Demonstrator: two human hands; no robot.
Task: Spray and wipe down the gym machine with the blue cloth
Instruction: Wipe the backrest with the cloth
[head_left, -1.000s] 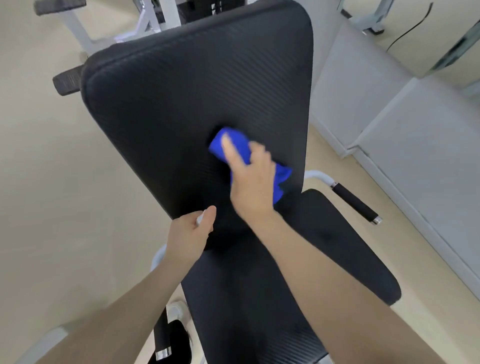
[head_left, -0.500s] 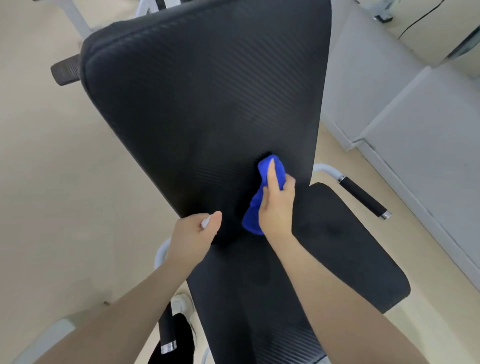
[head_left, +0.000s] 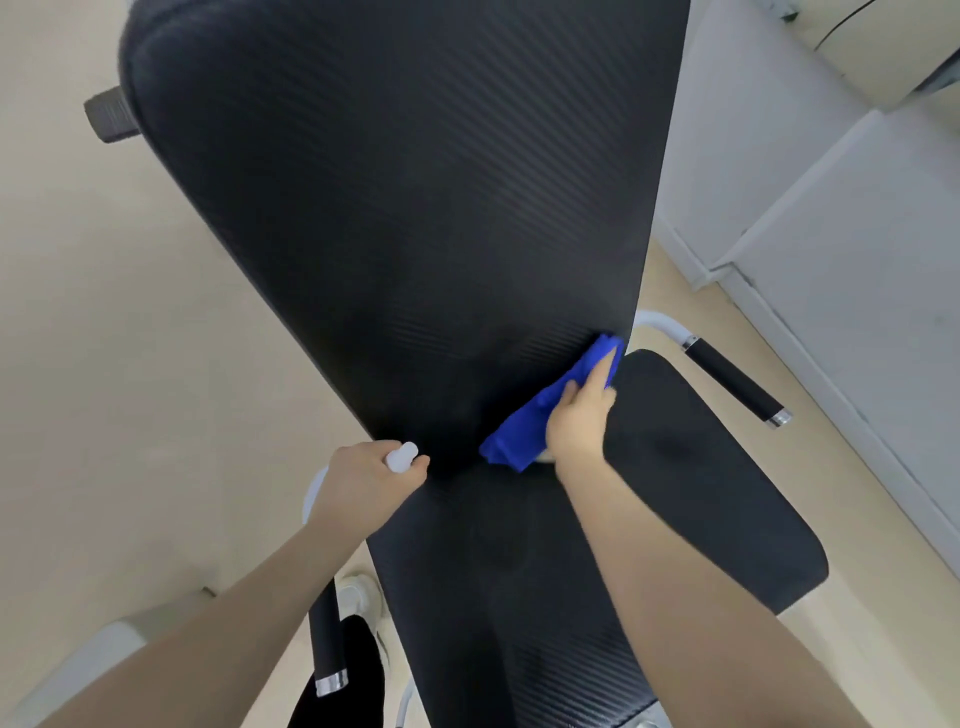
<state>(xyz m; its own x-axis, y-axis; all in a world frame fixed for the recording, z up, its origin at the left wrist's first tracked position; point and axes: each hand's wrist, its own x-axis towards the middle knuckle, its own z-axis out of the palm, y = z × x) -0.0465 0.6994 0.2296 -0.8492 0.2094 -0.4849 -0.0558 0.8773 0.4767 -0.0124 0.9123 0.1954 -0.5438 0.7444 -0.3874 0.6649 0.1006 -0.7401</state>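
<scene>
The gym machine's black padded backrest (head_left: 405, 197) rises ahead, with its black seat pad (head_left: 675, 493) below. My right hand (head_left: 579, 415) presses the blue cloth (head_left: 530, 421) with straight fingers against the backrest's lower right corner. My left hand (head_left: 366, 480) grips a white spray bottle (head_left: 401, 456), of which only the top shows, by the backrest's lower left edge.
Black foam handles on white tubes stick out at the right (head_left: 737, 382) and lower left (head_left: 326, 644) of the seat. A grey padded block (head_left: 831, 260) stands to the right. Beige floor (head_left: 104, 364) lies on the left. A white shoe (head_left: 358, 597) is below.
My right hand slid the blue cloth down and to the right across the backrest, from its middle to the lower right corner. The left hand kept holding the bottle in place.
</scene>
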